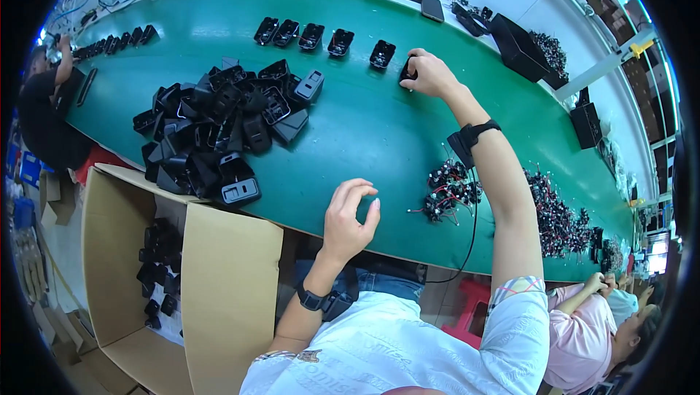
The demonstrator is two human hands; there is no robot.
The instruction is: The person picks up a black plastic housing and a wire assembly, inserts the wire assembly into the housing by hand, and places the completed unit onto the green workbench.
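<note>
My right hand (433,76) reaches to the far side of the green table and grips a small black plastic housing (407,74), mostly hidden by the fingers. That housing is at the right end of a spaced row of similar open housings; its neighbour (382,54) lies just to the left. My left hand (350,218) hovers by the near table edge, fingers loosely curved, thumb apart, nothing in it. Left of it lies a heap of black housings (219,122). A bunch of small wired parts (448,192) lies right of my left hand, beneath my right forearm.
An open cardboard box (230,300) with black pieces inside stands at the near left edge. More wired parts (558,216) are heaped at right. Black bins (515,47) line the far edge. Co-workers sit at far left (45,96) and lower right (587,329). A cable (472,242) hangs from my right wrist.
</note>
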